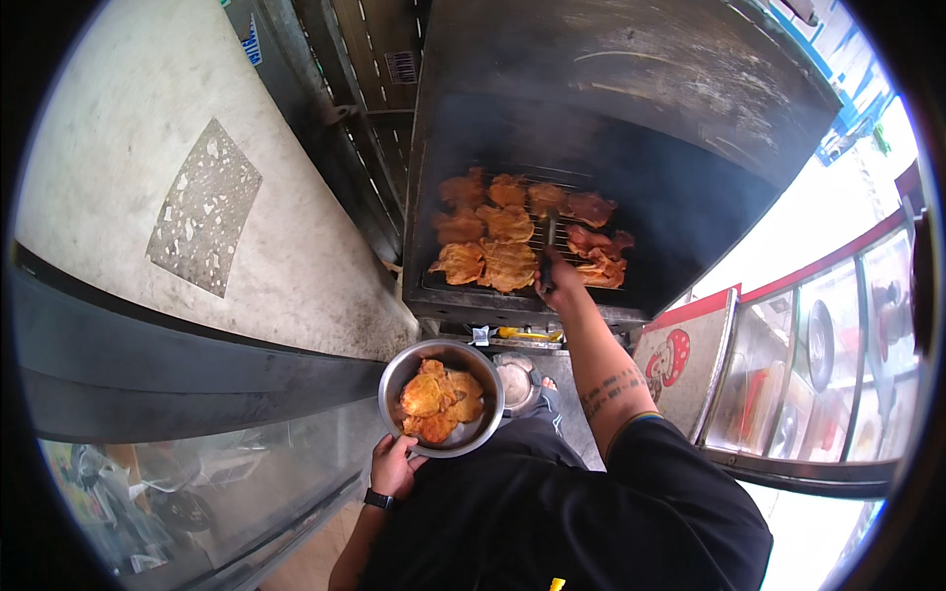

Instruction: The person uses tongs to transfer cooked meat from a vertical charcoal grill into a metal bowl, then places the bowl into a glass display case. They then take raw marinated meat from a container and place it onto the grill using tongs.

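My left hand [395,464] grips the near rim of a stainless steel bowl [493,384]. Several pieces of browned, cooked meat [436,399] lie inside it. Over the grill, my right hand [559,281] is closed around the dark handle of a metal utensil [550,235], probably tongs; its far end reaches a meat slice [546,198] in the back row. Browned slices [508,264] cover the left and middle of the wire grate [545,260]. Redder, less browned slices [591,240] lie on the right side. My fingers partly hide the handle.
The dark metal grill hood [628,66] stands raised above the grate, with smoke drifting beneath. A pale panel [133,170] rises at left above a glass-fronted cabinet [244,473]. Glass display panels [820,347] line the right. Below the grill is a round container [515,383].
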Demonstrator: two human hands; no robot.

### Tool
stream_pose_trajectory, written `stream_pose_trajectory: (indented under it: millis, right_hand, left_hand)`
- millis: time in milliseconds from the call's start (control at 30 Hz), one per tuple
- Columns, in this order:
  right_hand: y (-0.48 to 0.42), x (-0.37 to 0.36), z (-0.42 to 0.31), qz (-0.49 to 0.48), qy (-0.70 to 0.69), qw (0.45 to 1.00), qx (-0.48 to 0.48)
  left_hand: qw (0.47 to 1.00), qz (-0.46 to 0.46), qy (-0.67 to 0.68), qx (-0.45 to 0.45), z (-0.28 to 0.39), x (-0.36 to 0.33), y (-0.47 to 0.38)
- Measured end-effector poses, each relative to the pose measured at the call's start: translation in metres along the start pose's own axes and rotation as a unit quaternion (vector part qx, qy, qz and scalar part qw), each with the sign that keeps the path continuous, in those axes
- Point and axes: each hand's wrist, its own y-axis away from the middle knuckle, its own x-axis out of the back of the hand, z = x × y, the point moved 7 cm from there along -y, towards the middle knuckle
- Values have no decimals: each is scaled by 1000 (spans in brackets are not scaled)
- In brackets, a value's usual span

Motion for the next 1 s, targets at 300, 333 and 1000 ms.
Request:
stream_pose_trajectory:
  millis: [300,333,1000]
  right_hand:
    - [99,52,-59,101,655,718,212]
    - [121,62,-72,163,688,664,243]
    - [59,100,-127,117,321,921,189]
  left_hand:
    - [999,-34,33,0,-5,1,1]
    - [999,-30,36,0,-4,-1,1]
    - [1000,18,13,22,-5,-9,9]
